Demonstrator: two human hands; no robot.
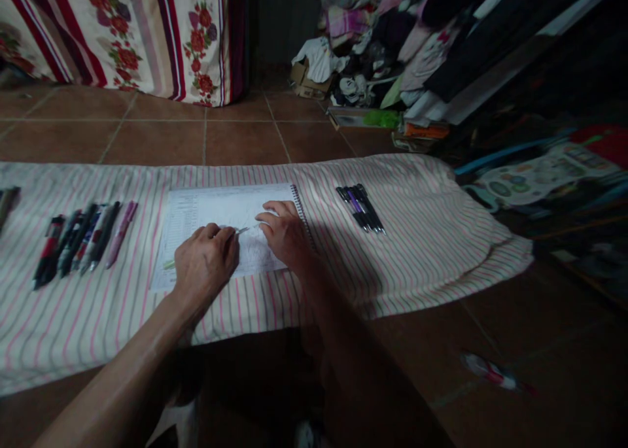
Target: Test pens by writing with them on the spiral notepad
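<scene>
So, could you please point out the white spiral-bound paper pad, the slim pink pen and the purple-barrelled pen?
White spiral-bound paper pad [226,206]: head view, bare upper page.
Slim pink pen [121,234]: head view, mid-barrel.
Purple-barrelled pen [354,201]: head view, purple barrel.

Smooth, matt paper in the notebook, with wire-like spiral binding. Soft, matt, creased fabric in the striped cloth. Smooth, plastic look to the left pen group and right pen group. Matt cardboard in the box. Dull tile across the floor.
</scene>
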